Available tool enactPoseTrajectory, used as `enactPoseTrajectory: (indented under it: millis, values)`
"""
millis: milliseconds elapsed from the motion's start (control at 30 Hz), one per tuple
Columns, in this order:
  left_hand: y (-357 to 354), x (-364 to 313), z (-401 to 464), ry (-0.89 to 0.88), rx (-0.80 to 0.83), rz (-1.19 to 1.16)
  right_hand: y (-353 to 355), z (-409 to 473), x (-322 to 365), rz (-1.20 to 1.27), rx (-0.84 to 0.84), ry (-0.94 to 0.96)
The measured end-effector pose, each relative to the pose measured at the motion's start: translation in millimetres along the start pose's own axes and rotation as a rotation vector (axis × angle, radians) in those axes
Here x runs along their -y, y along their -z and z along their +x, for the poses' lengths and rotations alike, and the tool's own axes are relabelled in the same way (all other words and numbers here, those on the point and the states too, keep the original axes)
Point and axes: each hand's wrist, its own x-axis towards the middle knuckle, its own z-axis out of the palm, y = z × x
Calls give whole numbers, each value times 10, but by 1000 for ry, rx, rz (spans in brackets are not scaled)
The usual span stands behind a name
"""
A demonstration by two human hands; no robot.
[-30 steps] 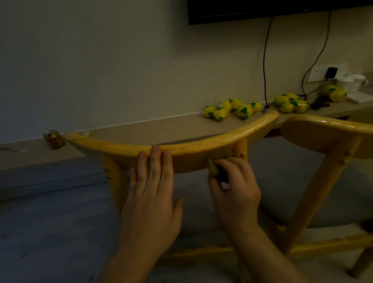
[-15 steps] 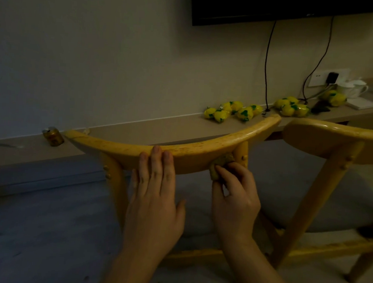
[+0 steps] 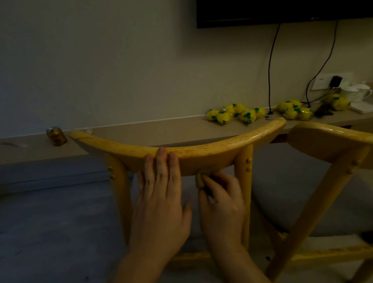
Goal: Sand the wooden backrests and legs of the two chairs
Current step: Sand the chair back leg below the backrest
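Observation:
A curved yellow wooden backrest (image 3: 118,150) of the near chair spans the middle of the view on two slanted legs (image 3: 122,194). My left hand (image 3: 161,197) lies flat on its rear face, fingers straight and reaching its top edge. My right hand (image 3: 220,205) pinches a small folded piece of sandpaper (image 3: 199,182) against the backrest's lower edge, just right of my left hand. The second chair's backrest (image 3: 335,140) and its slanted leg (image 3: 315,208) stand at the right, with a grey seat cushion (image 3: 288,188) behind.
A long low ledge (image 3: 160,128) runs along the wall, carrying a small jar (image 3: 56,136), several yellow-green wrapped sweets (image 3: 234,113), a white cup (image 3: 359,92) and cables. A dark screen (image 3: 278,8) hangs above. Grey floor (image 3: 42,230) lies at the left.
My right hand has slid the sandpaper leftward along the backrest's lower edge, from beside the right leg toward my left hand. My left hand stays flat in place.

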Motion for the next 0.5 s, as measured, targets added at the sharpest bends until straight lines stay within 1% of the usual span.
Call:
enactPoseTrajectory:
  millis: [67,100,233,300,367,433,500]
  values:
    - [4,0,-2,-12,0,-8,-45,-32,25,5,74,57]
    - [10,11,-1,-14,5,-2,-45,-20,9,13,69,47]
    - [29,57,-4,-19,-2,32,49,84,-105,12,-96,-182]
    - [19,46,-3,-12,-6,40,44,92,-99,22,-137,-218]
    - [1,14,0,-6,-16,34,-13,53,-3,41,-110,-173]
    - [-19,-9,5,-7,-33,13,-81,-4,121,75,-22,-60]
    - [-29,2,7,-7,-38,27,-117,-15,184,98,47,0]
